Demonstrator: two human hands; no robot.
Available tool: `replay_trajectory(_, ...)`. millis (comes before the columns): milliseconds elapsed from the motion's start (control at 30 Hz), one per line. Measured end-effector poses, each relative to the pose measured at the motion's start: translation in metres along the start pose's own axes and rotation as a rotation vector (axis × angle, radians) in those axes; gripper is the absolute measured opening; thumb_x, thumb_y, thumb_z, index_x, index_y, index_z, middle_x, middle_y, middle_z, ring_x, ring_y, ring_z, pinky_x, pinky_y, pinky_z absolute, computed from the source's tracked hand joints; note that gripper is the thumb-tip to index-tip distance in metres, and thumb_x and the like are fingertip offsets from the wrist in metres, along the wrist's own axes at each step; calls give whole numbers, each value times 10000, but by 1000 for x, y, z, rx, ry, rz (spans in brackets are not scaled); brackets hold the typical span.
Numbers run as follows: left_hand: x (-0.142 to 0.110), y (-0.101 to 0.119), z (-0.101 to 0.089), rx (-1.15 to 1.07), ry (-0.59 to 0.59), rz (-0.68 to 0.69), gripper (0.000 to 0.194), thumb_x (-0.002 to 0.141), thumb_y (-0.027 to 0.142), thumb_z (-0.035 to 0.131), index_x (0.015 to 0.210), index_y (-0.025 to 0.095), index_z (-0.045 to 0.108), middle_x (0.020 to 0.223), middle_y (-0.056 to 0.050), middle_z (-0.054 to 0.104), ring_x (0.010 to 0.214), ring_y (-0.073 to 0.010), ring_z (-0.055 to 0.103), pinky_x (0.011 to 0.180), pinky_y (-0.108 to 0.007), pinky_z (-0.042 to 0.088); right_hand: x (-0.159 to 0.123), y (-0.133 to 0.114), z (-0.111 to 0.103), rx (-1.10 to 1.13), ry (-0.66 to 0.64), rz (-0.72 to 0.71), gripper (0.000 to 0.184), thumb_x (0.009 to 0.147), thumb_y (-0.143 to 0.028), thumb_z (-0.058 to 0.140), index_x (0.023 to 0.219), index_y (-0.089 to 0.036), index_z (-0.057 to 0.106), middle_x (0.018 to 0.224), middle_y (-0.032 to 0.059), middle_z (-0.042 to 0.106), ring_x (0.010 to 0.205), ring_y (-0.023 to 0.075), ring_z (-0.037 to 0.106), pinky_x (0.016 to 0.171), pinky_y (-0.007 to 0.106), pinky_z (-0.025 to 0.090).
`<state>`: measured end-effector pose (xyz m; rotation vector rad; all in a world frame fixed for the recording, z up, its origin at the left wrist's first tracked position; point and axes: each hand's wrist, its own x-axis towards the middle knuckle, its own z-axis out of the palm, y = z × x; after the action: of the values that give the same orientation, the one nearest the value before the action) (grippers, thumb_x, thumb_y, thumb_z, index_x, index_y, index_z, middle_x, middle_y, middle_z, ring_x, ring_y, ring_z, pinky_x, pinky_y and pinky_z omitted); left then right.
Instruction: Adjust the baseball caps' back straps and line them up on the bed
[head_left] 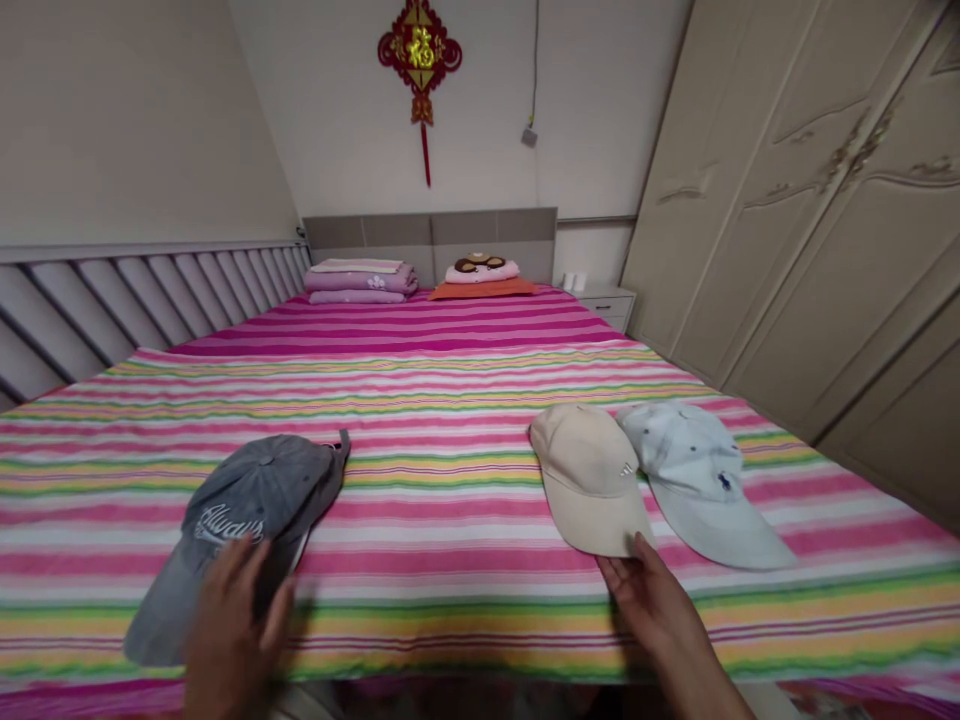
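Observation:
Three baseball caps rest on a striped bedspread [442, 510]. At the left is a grey cap [262, 485] with white lettering on its front and its brim toward me. My left hand [236, 620], slightly blurred, hovers over or touches that cap's near side with fingers apart. On the right sits a beige cap [585, 460] with a small logo. My right hand [649, 590] pinches the front edge of its brim, thumb on top and fingers below. Just right of it lies a pale blue cap [690, 465] with a dark embroidered emblem, partly behind the beige one.
Folded purple bedding [364, 282] and a pink bundle [480, 270] on an orange cloth lie by the headboard [495, 235]. A white railing [150, 295] runs along the left, a wardrobe [795, 220] along the right. A small nightstand [607, 300] stands at the back.

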<state>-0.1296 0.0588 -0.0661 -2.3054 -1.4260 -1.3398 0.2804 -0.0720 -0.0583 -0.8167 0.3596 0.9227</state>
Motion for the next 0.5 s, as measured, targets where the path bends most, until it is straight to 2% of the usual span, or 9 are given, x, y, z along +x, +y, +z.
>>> replay_trajectory(67,-14,31,21,-154,-49,9,359,723,334,538,1046,176,547,1124,-136,577,1102,-300,495,934,-489,382,6,-1,8,25,-10,3,198,818,-64,452,874,-201,582,574,-47,672,549,105,650,538,204,557)
replay_trajectory(100,-21,49,33,-272,-110,-74,357,721,352,546,1042,197,561,1102,-113,600,1071,-285,523,910,-461,411,7,0,11,32,-17,11,237,821,-40,435,917,-202,578,574,-47,674,559,104,654,548,204,557)
replay_trajectory(167,-31,85,55,-582,-313,-306,346,709,383,579,1010,212,588,1052,-95,635,1008,-262,568,856,-403,453,6,4,13,38,-44,33,303,816,3,413,986,-197,565,610,-35,690,597,108,664,582,214,561)
replay_trajectory(233,-33,118,74,-930,-436,-628,398,704,432,591,1022,194,574,974,-105,662,928,-250,606,806,-376,470,0,10,10,46,-95,73,332,811,11,420,1041,-189,551,672,-14,709,651,118,673,617,230,563)
replay_trajectory(300,-25,143,87,-1205,-568,-879,499,650,454,649,1041,158,556,965,-131,662,886,-255,620,798,-383,462,-9,19,3,56,-174,141,346,806,-9,454,1089,-194,534,737,0,721,709,129,676,652,246,561)
replay_trajectory(367,-8,159,93,-1423,-661,-1076,554,666,488,628,1088,142,531,1047,-154,634,959,-252,598,876,-393,417,-19,30,-7,52,-273,221,371,779,-52,531,1120,-196,525,818,19,724,793,151,669,712,276,553)
replay_trajectory(433,14,167,93,-1633,-711,-1174,580,696,551,562,1086,123,541,1101,-168,610,1034,-249,562,944,-393,362,-29,42,-19,16,-369,276,447,702,-113,653,1122,-210,536,889,30,719,885,182,647,788,314,527)
replay_trajectory(500,36,170,89,-1831,-742,-1161,572,737,574,487,1051,103,571,1069,-166,628,1054,-252,550,961,-400,342,-37,52,-32,-73,-478,300,506,631,-197,735,1105,-218,561,948,47,706,963,216,615,841,343,493)
